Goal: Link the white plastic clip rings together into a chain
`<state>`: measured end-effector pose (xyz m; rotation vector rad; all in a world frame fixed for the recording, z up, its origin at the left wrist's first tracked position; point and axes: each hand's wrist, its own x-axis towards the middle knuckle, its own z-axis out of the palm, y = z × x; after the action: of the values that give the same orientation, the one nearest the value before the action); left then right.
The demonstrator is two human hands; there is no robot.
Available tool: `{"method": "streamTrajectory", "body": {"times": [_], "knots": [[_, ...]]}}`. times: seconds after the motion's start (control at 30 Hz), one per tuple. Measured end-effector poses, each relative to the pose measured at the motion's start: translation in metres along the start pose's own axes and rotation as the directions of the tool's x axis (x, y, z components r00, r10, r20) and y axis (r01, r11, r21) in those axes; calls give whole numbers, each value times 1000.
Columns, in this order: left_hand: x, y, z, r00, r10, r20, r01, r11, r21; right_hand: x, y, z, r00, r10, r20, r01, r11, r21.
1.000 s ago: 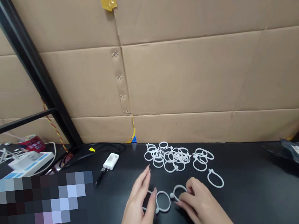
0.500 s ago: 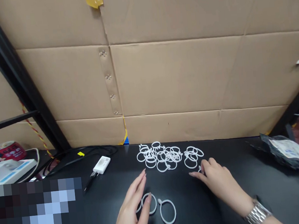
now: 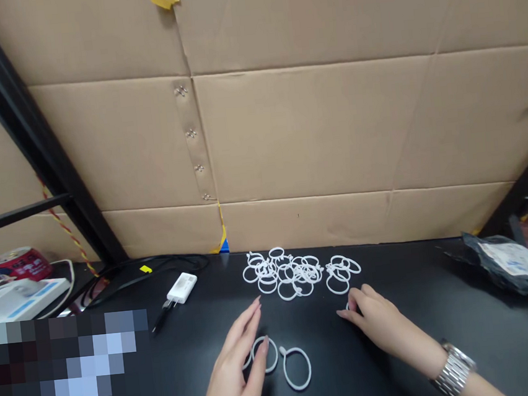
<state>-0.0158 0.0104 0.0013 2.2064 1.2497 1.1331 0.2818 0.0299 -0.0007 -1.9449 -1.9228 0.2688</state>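
My left hand point(image 3: 233, 366) lies low in the middle of the black table point(image 3: 403, 384), fingers stretched forward, thumb resting on a white plastic ring point(image 3: 263, 354). A second loose ring point(image 3: 296, 368) lies just right of it, untouched. My right hand point(image 3: 381, 325), with a metal watch on its wrist, is further right with its fingers curled over another white ring point(image 3: 348, 306), which is mostly hidden under them. A pile of several white rings point(image 3: 294, 271) lies beyond both hands, near the cardboard wall.
A white charger point(image 3: 182, 287) with a black cable lies left of the pile. At the far left are a power strip point(image 3: 19, 295) and a red can point(image 3: 21, 264). A black plastic bag point(image 3: 517, 264) lies at the right. The cardboard wall point(image 3: 308, 131) backs the table; a black frame post point(image 3: 29, 139) slants at left.
My right hand left the ring beside my left hand and moved right onto the separate ring near the pile. My left hand stayed on its ring. The view shifted slightly.
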Motion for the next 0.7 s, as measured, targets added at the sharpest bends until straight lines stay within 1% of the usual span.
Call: {"method": "streamTrajectory", "body": {"times": [0.13, 0.23, 0.33, 0.43, 0.47, 0.5, 0.53, 0.57, 0.63, 0.7], "knots": [[-1, -1, 0, 1000, 14, 17, -14, 1000, 18, 2, 3, 1, 1000, 3, 7, -4, 996, 87], [-1, 0, -1, 1000, 14, 20, -15, 999, 33, 4, -3, -4, 1000, -5, 25, 0, 983, 186], [1, 2, -2, 1000, 13, 24, -14, 999, 40, 3, -20, -15, 995, -61, 77, 31, 941, 337], [2, 6, -2, 997, 54, 60, -55, 998, 6, -5, -45, -23, 973, -162, 162, 58, 858, 510], [2, 8, -2, 994, 71, 84, -69, 997, -16, -10, -54, -24, 965, -189, 180, 54, 820, 570], [2, 10, -1, 990, 83, 110, -79, 996, -41, -15, -61, -23, 958, -213, 190, 38, 756, 653], [2, 11, -1, 987, 89, 132, -81, 995, -64, -19, -69, -21, 948, -242, 204, 0, 644, 765], [2, 13, 0, 984, 90, 153, -78, 993, -83, -24, -75, -17, 934, -278, 222, -40, 537, 843], [1, 17, 1, 979, 90, 183, -71, 992, -107, -32, -84, -8, 906, -346, 244, -109, 365, 925], [0, 20, 1, 975, 99, 197, -77, 990, -117, -36, -89, 2, 884, -391, 257, -149, 284, 947]]}}
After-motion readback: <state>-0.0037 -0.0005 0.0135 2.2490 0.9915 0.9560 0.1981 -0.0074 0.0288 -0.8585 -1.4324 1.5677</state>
